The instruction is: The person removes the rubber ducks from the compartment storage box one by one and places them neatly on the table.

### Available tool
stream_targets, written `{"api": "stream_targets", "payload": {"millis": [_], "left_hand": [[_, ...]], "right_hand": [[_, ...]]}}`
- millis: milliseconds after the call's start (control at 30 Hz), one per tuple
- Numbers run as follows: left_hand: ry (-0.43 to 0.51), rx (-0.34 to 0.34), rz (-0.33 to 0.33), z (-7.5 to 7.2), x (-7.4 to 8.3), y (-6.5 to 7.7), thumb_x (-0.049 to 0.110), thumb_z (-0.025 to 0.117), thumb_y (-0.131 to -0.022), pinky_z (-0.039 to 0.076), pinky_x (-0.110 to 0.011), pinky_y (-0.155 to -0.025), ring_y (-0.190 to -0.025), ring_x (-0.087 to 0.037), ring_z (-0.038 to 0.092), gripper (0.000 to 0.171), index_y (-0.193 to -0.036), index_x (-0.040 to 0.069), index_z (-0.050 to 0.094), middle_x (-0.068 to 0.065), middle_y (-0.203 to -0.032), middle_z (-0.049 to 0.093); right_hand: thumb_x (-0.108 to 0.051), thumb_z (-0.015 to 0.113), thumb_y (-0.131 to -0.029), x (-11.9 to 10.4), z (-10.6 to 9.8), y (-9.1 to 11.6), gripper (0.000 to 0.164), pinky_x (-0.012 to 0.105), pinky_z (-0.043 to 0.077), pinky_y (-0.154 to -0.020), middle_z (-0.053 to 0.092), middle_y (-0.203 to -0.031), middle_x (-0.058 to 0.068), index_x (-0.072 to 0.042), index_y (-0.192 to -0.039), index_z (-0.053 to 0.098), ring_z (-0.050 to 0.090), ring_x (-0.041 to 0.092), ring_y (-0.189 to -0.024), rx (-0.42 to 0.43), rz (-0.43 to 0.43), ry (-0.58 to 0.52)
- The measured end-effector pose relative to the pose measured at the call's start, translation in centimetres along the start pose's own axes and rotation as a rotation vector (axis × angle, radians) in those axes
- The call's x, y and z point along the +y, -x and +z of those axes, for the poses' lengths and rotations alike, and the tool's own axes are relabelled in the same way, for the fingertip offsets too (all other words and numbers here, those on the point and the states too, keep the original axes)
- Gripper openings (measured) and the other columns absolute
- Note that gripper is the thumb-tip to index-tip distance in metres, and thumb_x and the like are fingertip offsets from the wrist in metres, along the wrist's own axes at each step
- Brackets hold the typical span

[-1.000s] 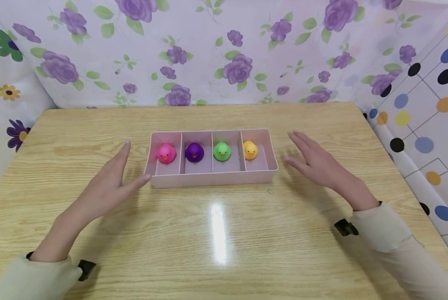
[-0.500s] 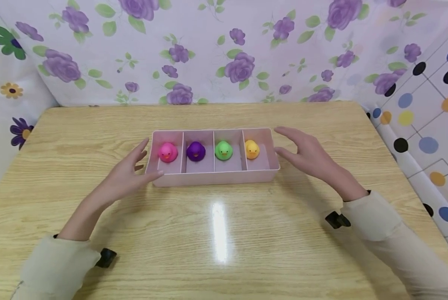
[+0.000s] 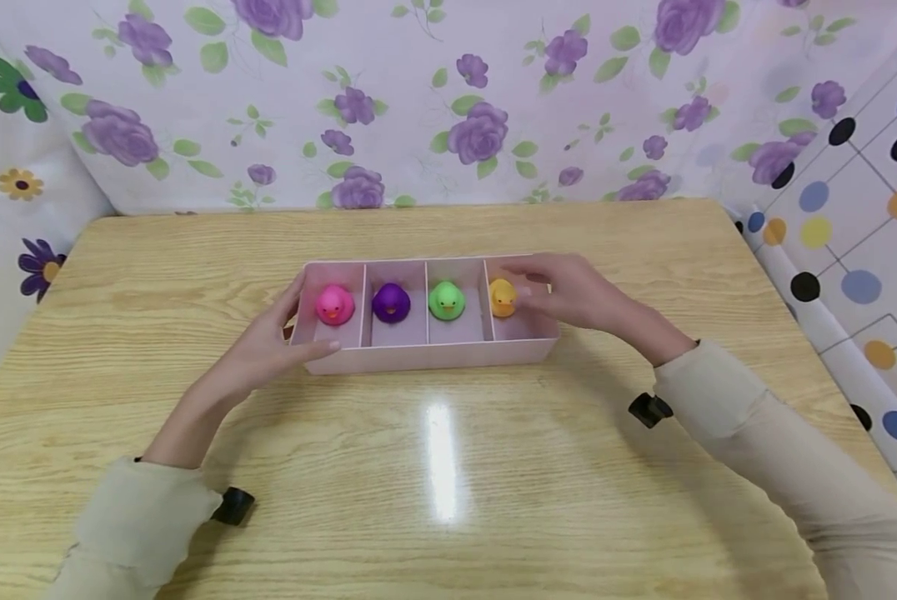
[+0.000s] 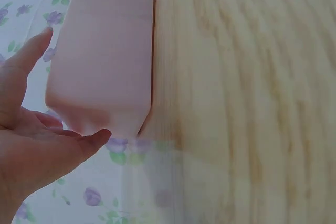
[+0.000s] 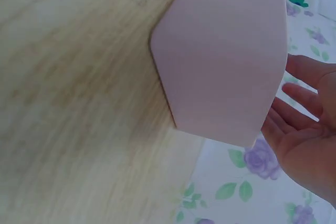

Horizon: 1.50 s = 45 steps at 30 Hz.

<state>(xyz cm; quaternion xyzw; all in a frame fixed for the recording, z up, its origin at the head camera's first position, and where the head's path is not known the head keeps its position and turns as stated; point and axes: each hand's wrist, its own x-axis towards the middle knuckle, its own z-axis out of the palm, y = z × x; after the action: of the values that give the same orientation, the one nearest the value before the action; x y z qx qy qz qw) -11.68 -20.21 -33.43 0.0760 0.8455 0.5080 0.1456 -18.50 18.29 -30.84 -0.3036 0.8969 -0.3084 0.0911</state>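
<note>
Right hand (image 3: 574,293) had moved into the right-end compartment (image 3: 514,330), thumb and finger beside the rounded yellow toy duck (image 3: 502,301); pinching grip could not be told, duck judged within grasp. Left hand (image 3: 257,348), digits spread, bracketed opposite end of pale-pink plastic box (image 3: 428,358) on wood-grain surface (image 3: 328,475)

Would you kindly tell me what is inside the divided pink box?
The box holds, left to right, a pink duck, a purple duck, a green duck and a yellow duck. The right hand hides part of the last compartment, so what lies there cannot be seen.
</note>
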Motion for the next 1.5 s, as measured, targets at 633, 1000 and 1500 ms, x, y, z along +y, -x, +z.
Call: {"api": "stream_targets", "payload": {"millis": [633, 1000, 1500], "left_hand": [[0.055, -0.021, -0.051, 0.1, -0.7, 0.0, 0.021, 0.073, -0.088, 0.017, -0.051, -0.113, -0.144, -0.033, 0.009, 0.106, -0.154, 0.024, -0.009, -0.014, -0.16, 0.003], [0.067, -0.001, -0.046, 0.5, -0.8, 0.0, 0.019, 0.073, -0.087, 0.019, -0.05, -0.113, -0.143, -0.033, 0.015, 0.105, -0.155, 0.022, -0.007, -0.015, -0.16, 0.006], [0.097, 0.0, -0.037, 0.6, -0.9, 0.1, 0.017, 0.073, -0.088, 0.02, -0.051, -0.112, -0.142, -0.033, 0.016, 0.105, -0.155, 0.025, -0.007, -0.014, -0.16, 0.004]], "right_hand": [[-0.003, 0.071, -0.085, 0.1, 0.2, -3.1, 0.033, 0.043, 0.05, -0.09, 0.069, -0.112, 0.013, -0.004, -0.118, 0.07, 0.064, 0.03, -0.104, -0.113, -0.042, 0.093], [-0.002, 0.076, -0.08, 0.1, 0.7, -3.5, 0.021, 0.04, 0.05, -0.085, 0.069, -0.093, 0.007, -0.003, -0.1, 0.071, 0.063, 0.025, -0.09, -0.144, -0.071, 0.177], [-0.002, 0.075, -0.081, 0.5, 1.2, -3.6, 0.011, 0.036, 0.048, -0.072, 0.062, -0.078, 0.001, -0.004, -0.09, 0.07, 0.055, 0.023, -0.073, -0.129, -0.083, 0.25]]}}
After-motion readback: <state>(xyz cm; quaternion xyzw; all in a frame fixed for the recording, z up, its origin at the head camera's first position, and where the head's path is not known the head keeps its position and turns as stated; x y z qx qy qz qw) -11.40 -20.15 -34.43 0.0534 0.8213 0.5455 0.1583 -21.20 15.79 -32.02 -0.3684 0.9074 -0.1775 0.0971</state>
